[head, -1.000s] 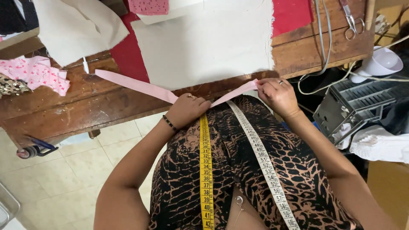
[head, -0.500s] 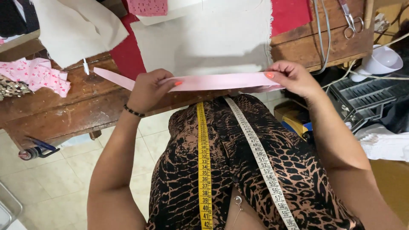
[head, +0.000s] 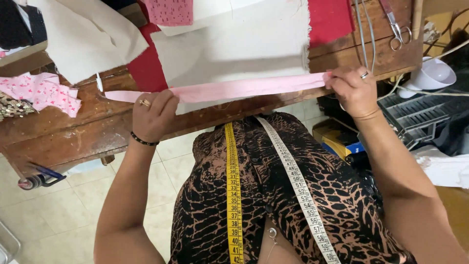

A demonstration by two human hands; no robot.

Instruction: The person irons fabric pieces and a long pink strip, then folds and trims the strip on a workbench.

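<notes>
A long pink fabric strip (head: pixel 244 89) is stretched flat between my two hands over the wooden table (head: pixel 73 132). My left hand (head: pixel 154 115) pinches it near its left part, with a short tail sticking out further left. My right hand (head: pixel 354 90) grips its right end. The strip lies across the near edge of a cream cloth piece (head: pixel 234 44), which rests on red fabric (head: pixel 332 17). A measuring tape (head: pixel 233 195) hangs round my neck, yellow on one side and white on the other.
Another cream cloth (head: pixel 83 34) and pink patterned scraps (head: pixel 41 93) lie at the table's left. Scissors (head: pixel 398 27) rest at the far right corner. A white cup (head: pixel 432 76) and grey machine parts (head: pixel 415 117) stand right of the table. Tiled floor lies below.
My hands have moved apart and up onto the table, pulling the pink strip from a slack angle into a long taut line across the cream cloth.
</notes>
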